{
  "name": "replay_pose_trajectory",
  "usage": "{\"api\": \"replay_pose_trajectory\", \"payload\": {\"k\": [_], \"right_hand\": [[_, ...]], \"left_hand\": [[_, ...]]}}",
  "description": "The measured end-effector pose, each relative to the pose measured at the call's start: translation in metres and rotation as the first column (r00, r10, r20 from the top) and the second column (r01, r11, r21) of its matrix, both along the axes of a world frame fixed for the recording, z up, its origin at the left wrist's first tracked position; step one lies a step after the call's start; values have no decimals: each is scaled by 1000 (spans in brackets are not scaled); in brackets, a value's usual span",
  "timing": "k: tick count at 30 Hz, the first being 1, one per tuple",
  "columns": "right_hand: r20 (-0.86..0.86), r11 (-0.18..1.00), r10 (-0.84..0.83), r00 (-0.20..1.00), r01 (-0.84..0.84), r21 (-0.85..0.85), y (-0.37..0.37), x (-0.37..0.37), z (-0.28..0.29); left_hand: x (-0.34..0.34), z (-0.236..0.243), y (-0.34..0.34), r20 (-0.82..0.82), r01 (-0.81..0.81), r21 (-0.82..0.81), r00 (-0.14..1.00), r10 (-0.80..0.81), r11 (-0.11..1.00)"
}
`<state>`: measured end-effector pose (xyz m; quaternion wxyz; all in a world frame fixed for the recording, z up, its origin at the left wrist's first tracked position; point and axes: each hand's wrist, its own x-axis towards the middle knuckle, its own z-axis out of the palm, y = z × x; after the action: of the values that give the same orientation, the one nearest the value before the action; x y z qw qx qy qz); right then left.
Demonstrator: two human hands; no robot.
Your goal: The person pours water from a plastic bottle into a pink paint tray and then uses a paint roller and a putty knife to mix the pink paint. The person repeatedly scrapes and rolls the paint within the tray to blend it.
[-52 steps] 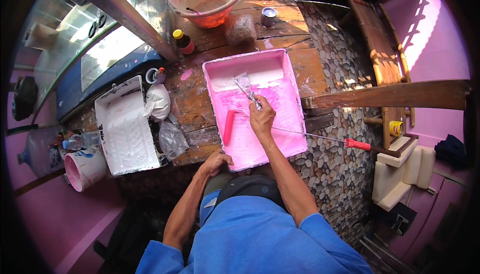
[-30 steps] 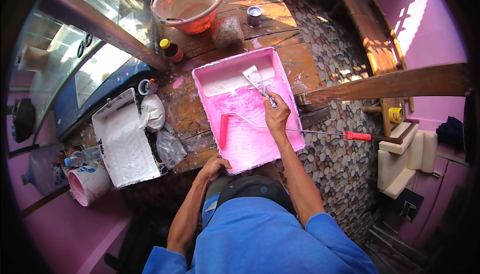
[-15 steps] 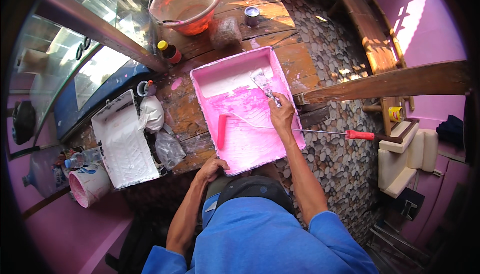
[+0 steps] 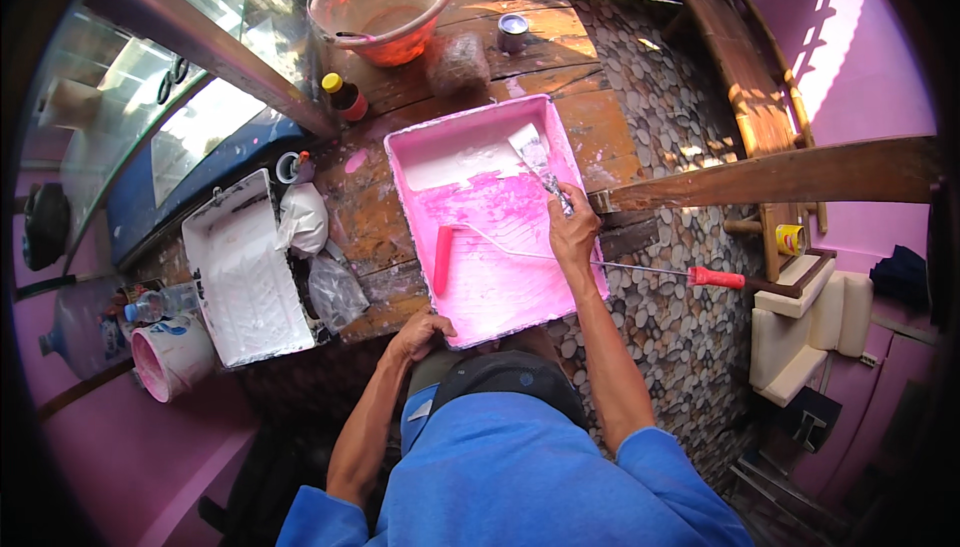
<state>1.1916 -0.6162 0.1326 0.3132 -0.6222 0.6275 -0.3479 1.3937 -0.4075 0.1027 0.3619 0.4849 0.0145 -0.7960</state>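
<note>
A pink-coated paint tray (image 4: 410, 232) lies partly on the wooden table and reaches out toward my body. My left hand (image 4: 423, 336) grips its near left corner, fingers closed round the rim. My right hand (image 4: 574, 236) is closed on the handle of a paint-smeared putty knife (image 4: 535, 155), whose blade is over the white-to-pink boundary in the far right part of the tray. Across the tray rests a paint roller (image 4: 443, 260) with a pink sleeve; its long wire frame passes under my right hand to a red handle (image 4: 716, 277) beyond the right rim.
Left of the tray stand a white-coated paint tray (image 4: 245, 292), a white bag (image 4: 302, 220), a clear plastic bag (image 4: 337, 292) and a pink-stained bucket (image 4: 172, 357). Farther back are an orange basin (image 4: 385, 12), a yellow-capped bottle (image 4: 345, 97) and a small can (image 4: 513, 33). A wooden beam (image 4: 770, 172) juts in at right.
My right hand has shifted slightly right and nearer with the putty knife, whose blade now shows cleaner and whiter. My left hand stays at the tray's corner.
</note>
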Motion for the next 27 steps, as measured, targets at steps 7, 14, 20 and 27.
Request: {"api": "replay_pose_trajectory", "payload": {"k": [7, 14, 20, 27], "right_hand": [[-33, 996, 78, 996, -76, 45, -6, -8, -3], [-172, 987, 158, 972, -161, -6, -31, -6, 28], [-312, 989, 137, 940, -148, -9, -63, -11, 46], [-93, 977, 77, 993, -56, 205, -46, -8, 3]], "left_hand": [[-5, 17, -6, 54, -36, -40, 998, 38, 999], [-2, 2, 1, 85, -3, -8, 996, 4, 1000], [2, -5, 2, 87, 65, -35, 994, -62, 997], [-5, 3, 0, 47, -55, -96, 997, 60, 994]]}}
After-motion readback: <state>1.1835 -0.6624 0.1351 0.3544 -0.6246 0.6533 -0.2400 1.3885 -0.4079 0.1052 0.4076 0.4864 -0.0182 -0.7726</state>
